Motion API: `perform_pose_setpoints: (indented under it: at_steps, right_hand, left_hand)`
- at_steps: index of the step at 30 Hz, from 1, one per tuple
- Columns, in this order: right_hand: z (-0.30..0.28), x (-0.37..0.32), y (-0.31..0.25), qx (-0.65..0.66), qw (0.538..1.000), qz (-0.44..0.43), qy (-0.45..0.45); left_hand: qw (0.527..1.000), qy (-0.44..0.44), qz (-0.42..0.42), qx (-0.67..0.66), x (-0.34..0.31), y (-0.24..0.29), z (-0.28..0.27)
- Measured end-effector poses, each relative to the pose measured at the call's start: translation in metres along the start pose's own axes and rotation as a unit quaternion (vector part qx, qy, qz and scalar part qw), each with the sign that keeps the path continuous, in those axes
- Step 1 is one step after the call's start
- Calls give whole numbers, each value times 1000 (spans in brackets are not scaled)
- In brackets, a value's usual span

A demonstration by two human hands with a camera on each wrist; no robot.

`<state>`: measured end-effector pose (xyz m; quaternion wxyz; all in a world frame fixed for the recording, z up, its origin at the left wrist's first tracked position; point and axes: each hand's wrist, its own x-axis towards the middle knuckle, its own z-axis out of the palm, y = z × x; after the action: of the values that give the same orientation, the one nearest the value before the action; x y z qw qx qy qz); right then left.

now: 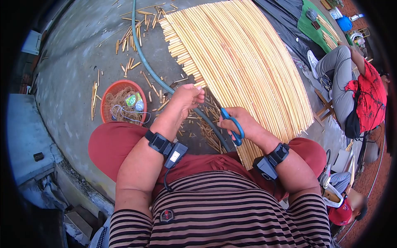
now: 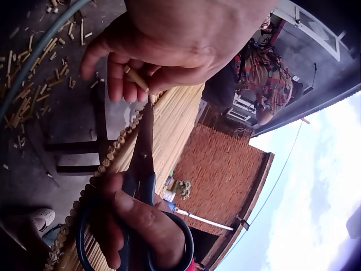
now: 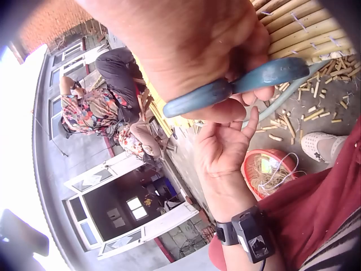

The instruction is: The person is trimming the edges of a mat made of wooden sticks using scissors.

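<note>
A large mat of pale, straight reed stalks (image 1: 244,58) stretches out in front of the seated person, its left edge uneven where several stalks stick out further. At that edge the left hand (image 1: 188,98) pinches a short stalk piece (image 2: 135,78) between thumb and fingers. The right hand (image 1: 243,121) holds scissors (image 1: 226,113) by their blue handles, fingers through the loops. In the left wrist view the dark blades (image 2: 144,141) point up along the row of stalk ends, their tips just under the left hand. In the right wrist view the handles partly cover the fingers.
Cut stalk bits (image 1: 211,136) litter the concrete, and a green hose (image 1: 142,56) runs across it. An orange basket (image 1: 106,93) with fibres and string stands to the left. A person in red (image 1: 370,97) sits beyond the mat's right side; another is at lower right.
</note>
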<state>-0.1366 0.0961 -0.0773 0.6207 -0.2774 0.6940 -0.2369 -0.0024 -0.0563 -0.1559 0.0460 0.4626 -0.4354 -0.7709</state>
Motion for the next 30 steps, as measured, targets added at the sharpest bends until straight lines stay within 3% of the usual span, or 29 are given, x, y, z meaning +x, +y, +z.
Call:
perform_pose_setpoints:
  at_steps: [10,16,30]
  right_hand:
    - [7,-1,9,186,981,35,-53]
    - [9,3,17,189,981,9,-41]
    - [5,-1,11,271,961,43,-48]
  left_hand:
    - [1000,2,4,-9,0,-1,1]
    - [1000,0,5,-7,0,0,1]
    - [1000,-3,-5,-2,0,3,-1]
